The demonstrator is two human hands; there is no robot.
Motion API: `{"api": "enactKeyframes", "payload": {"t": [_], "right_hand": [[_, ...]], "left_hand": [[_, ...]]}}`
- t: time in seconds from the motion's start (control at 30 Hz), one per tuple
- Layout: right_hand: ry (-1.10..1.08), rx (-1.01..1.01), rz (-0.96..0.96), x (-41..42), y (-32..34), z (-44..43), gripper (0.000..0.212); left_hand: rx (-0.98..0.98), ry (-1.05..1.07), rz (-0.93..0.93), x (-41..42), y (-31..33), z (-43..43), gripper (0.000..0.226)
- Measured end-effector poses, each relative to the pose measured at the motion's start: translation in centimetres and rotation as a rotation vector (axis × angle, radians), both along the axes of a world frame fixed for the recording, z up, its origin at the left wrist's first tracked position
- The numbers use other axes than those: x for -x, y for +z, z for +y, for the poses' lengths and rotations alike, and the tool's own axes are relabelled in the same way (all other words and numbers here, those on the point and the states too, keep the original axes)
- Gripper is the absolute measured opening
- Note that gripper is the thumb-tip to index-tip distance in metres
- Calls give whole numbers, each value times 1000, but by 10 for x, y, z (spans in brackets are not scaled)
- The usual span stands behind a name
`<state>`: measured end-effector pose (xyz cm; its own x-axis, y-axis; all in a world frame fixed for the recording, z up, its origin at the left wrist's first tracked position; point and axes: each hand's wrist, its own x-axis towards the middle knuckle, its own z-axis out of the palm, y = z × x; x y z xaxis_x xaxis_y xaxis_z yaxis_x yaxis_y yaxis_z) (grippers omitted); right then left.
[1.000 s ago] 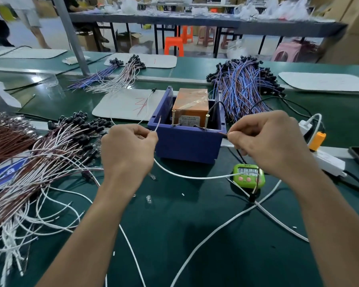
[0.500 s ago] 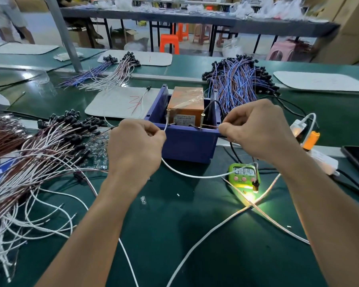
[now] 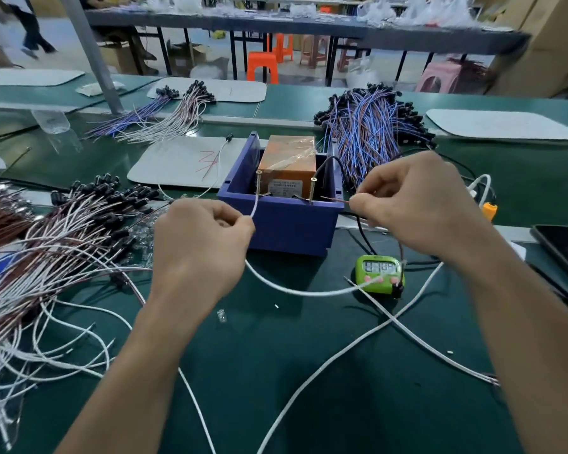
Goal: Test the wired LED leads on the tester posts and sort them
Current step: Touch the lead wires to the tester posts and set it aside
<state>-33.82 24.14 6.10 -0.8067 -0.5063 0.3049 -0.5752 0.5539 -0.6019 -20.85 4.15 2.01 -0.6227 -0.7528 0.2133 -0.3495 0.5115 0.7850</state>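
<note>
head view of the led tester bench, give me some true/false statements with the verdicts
1. The left hand pinches a thin white wire that runs up toward the left metal post. True.
2. The taped orange block stands outside the blue plastic box. False: it stands inside the box, behind the posts.
3. The small green digital timer lies on the dark green mat, nearer the person than the box. True.
4. The right hand rests flat and open on the mat. False: it is raised and pinches a thin brown wire aimed at the right metal post.
</note>
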Motion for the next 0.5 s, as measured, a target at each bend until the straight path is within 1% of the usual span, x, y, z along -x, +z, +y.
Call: {"api": "enactKeyframes", "payload": {"t": [0.03, 0.13, 0.2, 0.3, 0.33, 0.4, 0.47, 0.5], "right_hand": [[24, 4, -42, -3, 4, 7, 15], [147, 59, -244, -13, 12, 26, 14], [234, 187, -428, -22, 17, 40, 17], [393, 499, -883, -39, 21, 65, 10], [438, 548, -979, -45, 19, 73, 14], [519, 539, -1083, -56, 12, 91, 24], [602, 531, -1163, -65, 8, 110, 33], [619, 526, -1181, -68, 9, 122, 32]], "left_hand": [[-75, -69, 25, -5, 4, 3, 17], [-428, -346, 175, -12, 21, 18, 21], [-580, -499, 241, -11, 36, 32, 19], [-693, -724, 285, -6, 55, 57, 16], [-713, -779, 307, -1, 59, 67, 16], [-740, -838, 354, 12, 67, 89, 16], [-754, -836, 390, 28, 71, 109, 17], [-749, -815, 402, 36, 72, 116, 17]]}}
